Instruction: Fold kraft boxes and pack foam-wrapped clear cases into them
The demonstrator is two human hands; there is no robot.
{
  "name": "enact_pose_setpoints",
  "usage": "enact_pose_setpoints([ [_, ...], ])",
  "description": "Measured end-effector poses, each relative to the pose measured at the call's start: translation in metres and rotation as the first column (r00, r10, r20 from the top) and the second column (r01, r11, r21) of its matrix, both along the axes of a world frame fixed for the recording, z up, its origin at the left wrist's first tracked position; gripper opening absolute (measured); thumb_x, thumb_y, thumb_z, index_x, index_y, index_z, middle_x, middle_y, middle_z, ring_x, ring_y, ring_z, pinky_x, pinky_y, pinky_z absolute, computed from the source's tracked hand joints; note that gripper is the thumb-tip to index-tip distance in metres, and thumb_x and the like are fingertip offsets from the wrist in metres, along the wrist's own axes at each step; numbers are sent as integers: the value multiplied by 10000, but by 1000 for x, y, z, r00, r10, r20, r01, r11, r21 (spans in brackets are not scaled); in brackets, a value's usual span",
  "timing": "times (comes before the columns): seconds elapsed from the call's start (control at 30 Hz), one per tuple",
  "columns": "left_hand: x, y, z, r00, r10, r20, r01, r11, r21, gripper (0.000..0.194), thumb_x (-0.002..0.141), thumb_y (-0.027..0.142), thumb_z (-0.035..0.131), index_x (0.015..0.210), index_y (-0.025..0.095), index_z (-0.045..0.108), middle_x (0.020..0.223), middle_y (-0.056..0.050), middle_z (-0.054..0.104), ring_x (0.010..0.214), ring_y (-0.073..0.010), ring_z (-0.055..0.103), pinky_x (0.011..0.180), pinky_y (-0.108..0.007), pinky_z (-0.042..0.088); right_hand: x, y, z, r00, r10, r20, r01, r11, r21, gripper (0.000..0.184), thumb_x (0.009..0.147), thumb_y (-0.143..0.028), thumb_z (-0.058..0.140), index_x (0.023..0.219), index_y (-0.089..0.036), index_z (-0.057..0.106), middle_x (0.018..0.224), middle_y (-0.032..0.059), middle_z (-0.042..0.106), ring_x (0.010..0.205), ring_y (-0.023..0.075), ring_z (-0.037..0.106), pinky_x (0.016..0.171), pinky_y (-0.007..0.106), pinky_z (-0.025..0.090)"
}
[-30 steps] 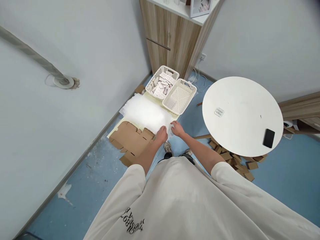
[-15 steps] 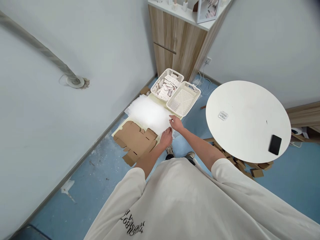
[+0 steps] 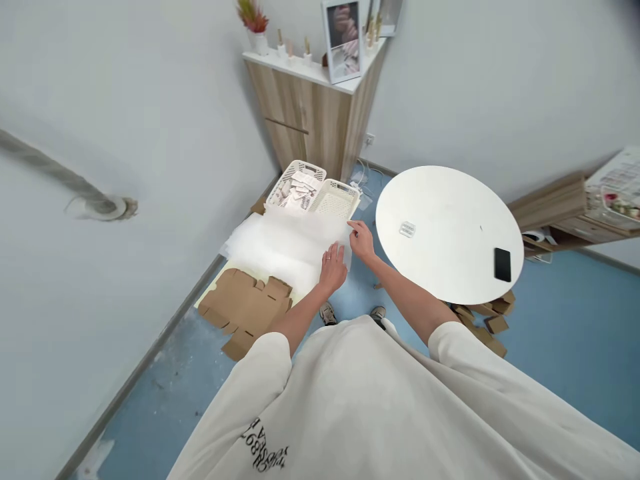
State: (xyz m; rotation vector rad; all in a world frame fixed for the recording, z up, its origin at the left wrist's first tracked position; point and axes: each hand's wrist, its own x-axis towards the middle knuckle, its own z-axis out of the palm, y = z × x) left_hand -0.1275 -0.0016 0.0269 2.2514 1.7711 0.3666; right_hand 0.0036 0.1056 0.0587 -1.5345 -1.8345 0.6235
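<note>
Thin, translucent white sheets [image 3: 285,243] lie in a pile. My left hand [image 3: 333,268] rests on the near right part of the pile, fingers stretched out and a ring on one of them. At the pile's right edge, my right hand [image 3: 362,240] has its fingers closed on the edge of a sheet. That sheet is partly raised and overlaps the near side of the baskets. To the left of my left forearm, a flat, unfolded cardboard box [image 3: 245,303] lies on the pale yellow surface.
Behind the sheets stand a white basket with printed packets [image 3: 295,190] and a second white basket [image 3: 337,200]. A round white table [image 3: 450,227] on the right bears a black phone [image 3: 503,265] and a small clear case [image 3: 407,229]. Cardboard boxes [image 3: 487,317] lie below it.
The view has turned to the right and up. My left hand has flattened out on the sheets. A sheet's edge has come up with my right hand, covering part of the baskets.
</note>
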Motion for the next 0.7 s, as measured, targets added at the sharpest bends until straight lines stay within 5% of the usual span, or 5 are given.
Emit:
enact_pose_setpoints([
  [0.2, 97, 29, 0, 988, -150, -47, 149, 989, -20, 707, 984, 273, 418, 1628, 148, 156, 1696, -164, 161, 1553, -322, 210, 1230, -521, 239, 124, -6, 1, 943, -323, -86, 314, 944, -97, 453, 902, -163, 436, 1273, -173, 694, 1298, 108, 650, 1040, 207, 653, 1022, 369, 504],
  [0.37, 194, 44, -12, 960, -273, -68, 265, 959, -105, 663, 996, 281, 420, 1613, 144, 220, 1693, -172, 166, 1551, -319, 210, 1225, -497, 247, 236, -22, -6, 861, -503, -74, 477, 849, -225, 448, 905, -177, 471, 1306, -144, 667, 1343, 125, 637, 1068, 212, 652, 1049, 376, 491],
  [0.7, 423, 46, -45, 878, -473, -71, 422, 836, -352, 618, 983, 267, 417, 1577, 149, 297, 1671, -186, 224, 1527, -334, 255, 1204, -502, 265, 460, -42, -56, 689, -722, -58, 633, 639, -438, 498, 875, -187, 528, 1352, -91, 635, 1369, 143, 642, 1108, 216, 660, 1078, 363, 475],
])
